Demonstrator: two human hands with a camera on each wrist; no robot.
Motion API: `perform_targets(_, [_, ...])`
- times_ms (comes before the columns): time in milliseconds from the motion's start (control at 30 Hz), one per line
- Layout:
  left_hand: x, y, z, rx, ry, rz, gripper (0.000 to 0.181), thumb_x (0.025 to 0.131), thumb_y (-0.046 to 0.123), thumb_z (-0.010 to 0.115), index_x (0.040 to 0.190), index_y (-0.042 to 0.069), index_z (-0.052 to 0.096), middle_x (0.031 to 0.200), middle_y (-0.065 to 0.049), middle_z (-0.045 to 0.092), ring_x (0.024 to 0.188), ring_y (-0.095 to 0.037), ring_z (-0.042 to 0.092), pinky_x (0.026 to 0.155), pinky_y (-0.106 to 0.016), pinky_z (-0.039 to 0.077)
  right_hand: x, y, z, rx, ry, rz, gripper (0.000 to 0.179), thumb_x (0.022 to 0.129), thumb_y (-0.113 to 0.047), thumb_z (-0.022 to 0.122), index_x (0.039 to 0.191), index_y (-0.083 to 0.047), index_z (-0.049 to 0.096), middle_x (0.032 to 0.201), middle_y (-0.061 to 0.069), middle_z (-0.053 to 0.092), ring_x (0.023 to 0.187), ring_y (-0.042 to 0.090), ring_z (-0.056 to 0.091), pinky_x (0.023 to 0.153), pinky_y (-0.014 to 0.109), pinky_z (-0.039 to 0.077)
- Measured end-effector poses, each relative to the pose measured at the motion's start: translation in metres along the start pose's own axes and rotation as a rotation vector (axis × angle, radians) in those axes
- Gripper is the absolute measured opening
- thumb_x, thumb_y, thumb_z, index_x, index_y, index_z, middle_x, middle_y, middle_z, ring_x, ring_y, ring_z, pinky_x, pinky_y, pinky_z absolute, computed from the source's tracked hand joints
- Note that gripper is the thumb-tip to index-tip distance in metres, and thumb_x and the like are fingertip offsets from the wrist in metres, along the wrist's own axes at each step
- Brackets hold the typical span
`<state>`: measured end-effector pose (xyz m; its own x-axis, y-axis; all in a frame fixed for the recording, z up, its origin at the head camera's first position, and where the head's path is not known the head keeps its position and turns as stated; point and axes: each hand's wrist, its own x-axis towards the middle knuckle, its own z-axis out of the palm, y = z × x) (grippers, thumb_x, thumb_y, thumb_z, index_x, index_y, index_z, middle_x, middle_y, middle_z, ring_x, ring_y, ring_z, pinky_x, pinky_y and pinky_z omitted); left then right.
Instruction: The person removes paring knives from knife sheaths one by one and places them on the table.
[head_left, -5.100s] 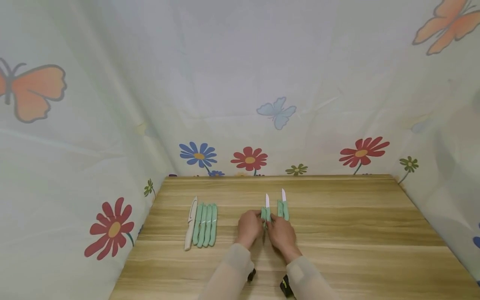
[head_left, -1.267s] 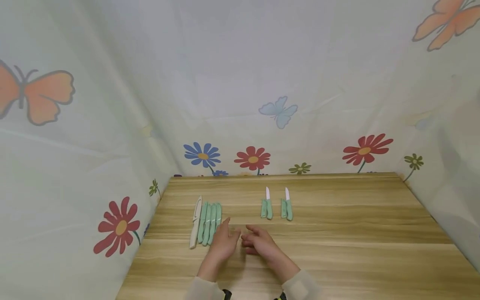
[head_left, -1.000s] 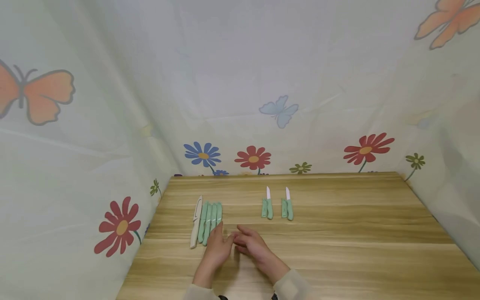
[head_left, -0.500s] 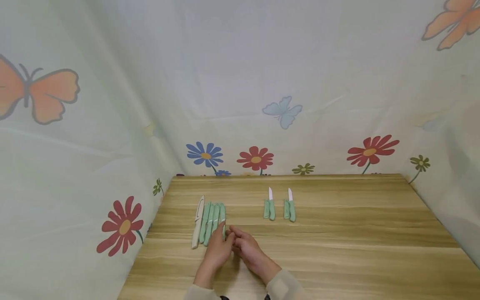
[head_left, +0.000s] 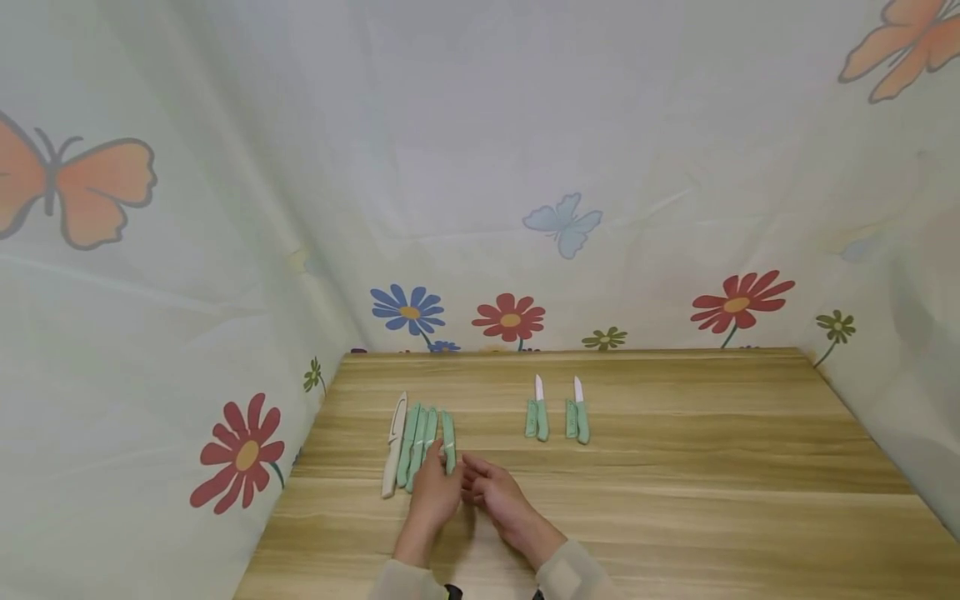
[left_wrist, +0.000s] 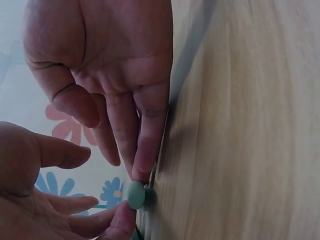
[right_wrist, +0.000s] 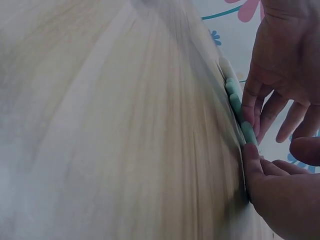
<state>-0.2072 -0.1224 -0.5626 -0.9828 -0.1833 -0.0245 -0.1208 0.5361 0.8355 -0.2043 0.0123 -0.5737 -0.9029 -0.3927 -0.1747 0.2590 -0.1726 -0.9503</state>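
In the head view a green-handled knife (head_left: 449,433) stands a little apart from the right end of a row of green knives (head_left: 409,443). My left hand (head_left: 433,497) reaches over its handle end, and my right hand (head_left: 504,502) is just to the right of it. In the left wrist view the handle's round butt (left_wrist: 135,195) is between the fingertips of both hands, which touch it from opposite sides with fairly straight fingers. The right wrist view shows the same handle (right_wrist: 248,133), low by the table. Both thumbs are clear of it.
A beige knife (head_left: 393,446) lies left of the green row. Further right are two small paring knives, one (head_left: 542,417) and another (head_left: 582,417), their pale blades bare, each beside a green sheath (head_left: 531,419). A printed curtain (head_left: 465,167) surrounds the wooden table (head_left: 675,467).
Both hands have come left from the small knives to the row. In the last half second the rightmost green knife has shifted slightly right, opening a gap from the row.
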Motion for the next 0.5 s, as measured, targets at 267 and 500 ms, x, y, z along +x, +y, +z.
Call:
perform_targets(267, [0.003, 0.001, 0.000, -0.006, 0.093, -0.040, 0.074, 0.085, -0.003, 0.065, 0.153, -0.004, 0.036, 0.117, -0.022, 0.072, 0.109, -0.035, 0.069, 0.096, -0.055, 0.053, -0.002, 0.000, -0.004, 0.040, -0.021, -0.014, 0.054, 0.101, 0.003, 0.041, 0.152, 0.018, 0.031, 0.152, 0.037, 0.045, 0.139, 0.040, 0.054, 0.110, 0.043, 0.053])
perform_targets(500, [0.005, -0.001, 0.001, -0.010, 0.088, -0.033, 0.083, 0.077, -0.010, 0.068, 0.154, -0.004, 0.036, 0.107, -0.019, 0.073, 0.096, -0.031, 0.069, 0.084, -0.048, 0.057, -0.005, 0.001, -0.011, 0.051, -0.015, -0.005, 0.050, 0.103, 0.002, 0.038, 0.150, 0.019, 0.033, 0.152, 0.037, 0.044, 0.135, 0.039, 0.058, 0.106, 0.039, 0.056])
